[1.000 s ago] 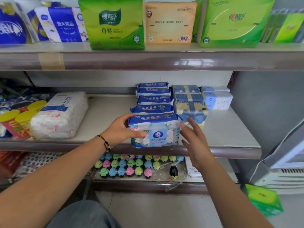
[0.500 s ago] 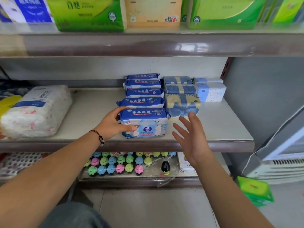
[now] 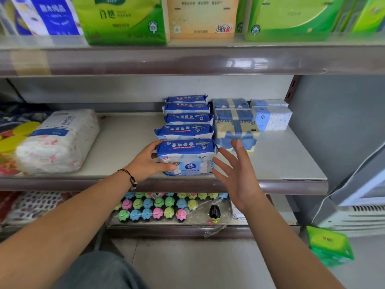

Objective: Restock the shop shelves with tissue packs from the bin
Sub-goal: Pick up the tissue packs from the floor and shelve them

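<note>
A small shop: grey metal display shelving [image 3: 187, 184] carries rows of identical blue-and-white wrapped tissue packs [image 3: 187, 132]. Above that middle shelf stand large green tissue bundles [image 3: 125, 19]; below it sits a tray of pastel-capped small bottles [image 3: 158, 207].

Both hands forward, left hand [image 3: 148, 162] curled in grip, right hand [image 3: 237, 176] open, fingers spread.

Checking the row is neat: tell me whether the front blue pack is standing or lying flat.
Standing. The front blue pack sits on its bottom edge on the shelf, printed face forward; the left hand grips its left side.
</note>
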Tool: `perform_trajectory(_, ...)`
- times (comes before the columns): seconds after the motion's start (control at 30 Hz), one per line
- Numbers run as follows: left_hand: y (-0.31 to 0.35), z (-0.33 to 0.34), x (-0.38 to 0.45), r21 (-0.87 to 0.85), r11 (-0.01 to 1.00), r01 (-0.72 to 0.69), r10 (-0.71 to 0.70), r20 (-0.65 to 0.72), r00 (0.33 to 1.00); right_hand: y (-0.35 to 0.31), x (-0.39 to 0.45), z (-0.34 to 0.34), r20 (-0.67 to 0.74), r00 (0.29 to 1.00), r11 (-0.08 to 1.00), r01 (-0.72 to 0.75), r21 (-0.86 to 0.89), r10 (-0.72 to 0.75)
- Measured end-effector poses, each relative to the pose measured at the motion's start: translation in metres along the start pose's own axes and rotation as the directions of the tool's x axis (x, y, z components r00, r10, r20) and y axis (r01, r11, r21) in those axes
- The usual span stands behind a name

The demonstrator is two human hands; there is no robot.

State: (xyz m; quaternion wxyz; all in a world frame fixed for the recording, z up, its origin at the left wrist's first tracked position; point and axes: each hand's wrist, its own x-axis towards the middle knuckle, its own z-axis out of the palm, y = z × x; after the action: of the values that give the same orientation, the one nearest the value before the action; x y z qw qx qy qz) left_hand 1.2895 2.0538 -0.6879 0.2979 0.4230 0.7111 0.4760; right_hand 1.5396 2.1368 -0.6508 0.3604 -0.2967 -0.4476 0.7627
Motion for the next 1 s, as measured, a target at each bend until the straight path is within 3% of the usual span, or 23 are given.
perform_trajectory(0.1,0.010,-0.008,-0.011,0.001,0.998,0.061,-0.061,0.046,0.997,-0.003,-0.009,0.005,0.012,1.000,1.000,0.007,-0.009,-0.007)
perform_trajectory(0.17,0.018,-0.011,-0.023,-0.033,0.995,0.099,-0.099,-0.004,0.995,-0.005,-0.017,0.008,0.018,1.000,1.000,0.006,-0.014,-0.006)
perform_trajectory(0.27,0.029,-0.005,-0.052,-0.115,0.990,0.079,-0.087,-0.062,0.994,-0.009,-0.035,0.011,0.039,0.999,0.998,0.012,-0.061,-0.009)
perform_trajectory(0.4,0.044,0.013,-0.097,-0.139,0.989,0.050,-0.055,-0.028,0.998,-0.014,-0.065,0.007,0.046,0.999,0.991,-0.003,-0.133,0.009)
perform_trajectory(0.67,0.074,0.077,-0.151,-0.442,0.891,0.108,0.023,0.282,0.959,-0.017,-0.149,-0.037,-0.050,0.998,0.977,-0.044,-0.211,0.034)
perform_trajectory(1.0,0.104,0.168,-0.185,-0.443,0.871,0.215,0.102,0.590,0.801,-0.019,-0.268,-0.105,-0.363,0.932,0.987,-0.037,-0.157,-0.023)
